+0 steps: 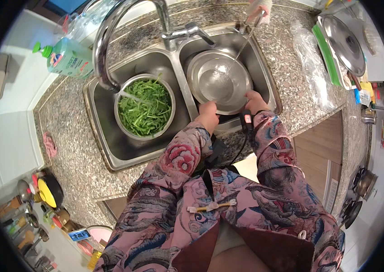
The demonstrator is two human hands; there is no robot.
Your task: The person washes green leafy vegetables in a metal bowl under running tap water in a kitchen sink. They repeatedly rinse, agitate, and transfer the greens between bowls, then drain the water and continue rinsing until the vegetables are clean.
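Observation:
Both my hands grip the near rim of a metal basin in the right bowl of a double sink. My left hand is at its lower left, my right hand at its lower right; the fingertips are partly hidden. Clear water lies in the basin, and a thin stream runs into it from a slim spout. In the left bowl, a round metal bowl holds leafy greens. Water from the tall curved faucet falls onto the greens.
A dish soap bottle stands behind the sink at left. A pink cloth lies on the left counter. Clear plastic wrap and a metal lid on a rack are at right. A faucet lever rises between the sink bowls.

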